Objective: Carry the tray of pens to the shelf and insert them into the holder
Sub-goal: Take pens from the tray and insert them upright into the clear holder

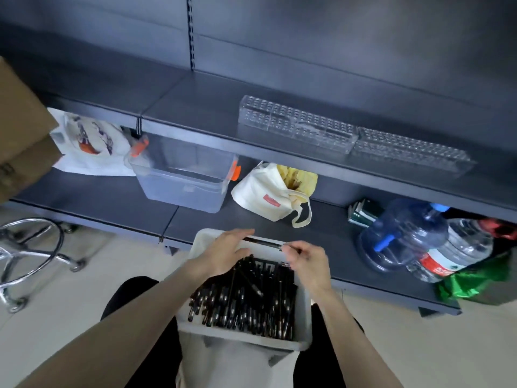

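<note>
We sit facing the shelf [195, 107] with the tray [243, 341] resting on our lap, its far end reaching over the edge of the lower shelf [112, 200], so the carrying looks done and we judge the inserting to be the step in hand. The tray holds a thick heap of dark pens [246, 301] lying mostly lengthwise. Above its far end we hold one pen [263, 242] crosswise between both hands: our left hand [226, 252] closes lightly over one end, fingers on top and thumb beneath, while our right hand [306, 261] pinches the other end with curled fingertips. Whether a cap is being seated or pulled, we cannot tell. The clear holder [296, 124], dotted with rows of small sockets, lies on the upper shelf well apart from our hands, with a second holder [411, 151] just beside it. Next, we think, one hand must let go, the other must turn the pen upright, reach up and forward, and line its tip with a single socket. The sockets look narrow and transparent, so aim matters.
</note>
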`<move>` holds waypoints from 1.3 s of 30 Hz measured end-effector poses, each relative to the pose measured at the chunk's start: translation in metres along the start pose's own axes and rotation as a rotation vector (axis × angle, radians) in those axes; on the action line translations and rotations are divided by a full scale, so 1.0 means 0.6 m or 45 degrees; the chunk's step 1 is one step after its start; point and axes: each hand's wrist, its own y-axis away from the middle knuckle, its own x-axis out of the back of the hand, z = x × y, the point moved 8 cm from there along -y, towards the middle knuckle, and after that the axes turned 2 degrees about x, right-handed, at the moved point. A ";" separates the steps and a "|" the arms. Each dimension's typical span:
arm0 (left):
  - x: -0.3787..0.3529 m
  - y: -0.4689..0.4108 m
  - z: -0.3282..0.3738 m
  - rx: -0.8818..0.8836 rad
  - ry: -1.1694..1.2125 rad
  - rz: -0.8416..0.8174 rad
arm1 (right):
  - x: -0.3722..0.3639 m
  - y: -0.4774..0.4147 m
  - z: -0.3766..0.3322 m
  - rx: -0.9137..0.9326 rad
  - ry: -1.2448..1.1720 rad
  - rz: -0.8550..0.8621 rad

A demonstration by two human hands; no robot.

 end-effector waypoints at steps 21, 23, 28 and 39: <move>0.364 -0.239 0.037 -0.055 0.311 0.693 | 0.078 -0.246 -0.460 0.772 -0.040 0.444; 0.374 -0.291 0.029 -0.054 0.299 0.641 | 0.076 -0.273 -0.484 0.841 -0.019 0.492; 0.371 -0.376 0.009 -0.071 0.358 0.494 | 0.049 -0.338 -0.496 0.880 0.018 0.509; 0.373 -0.354 -0.012 -0.195 0.572 0.573 | -0.003 -0.373 -0.501 0.942 0.056 0.459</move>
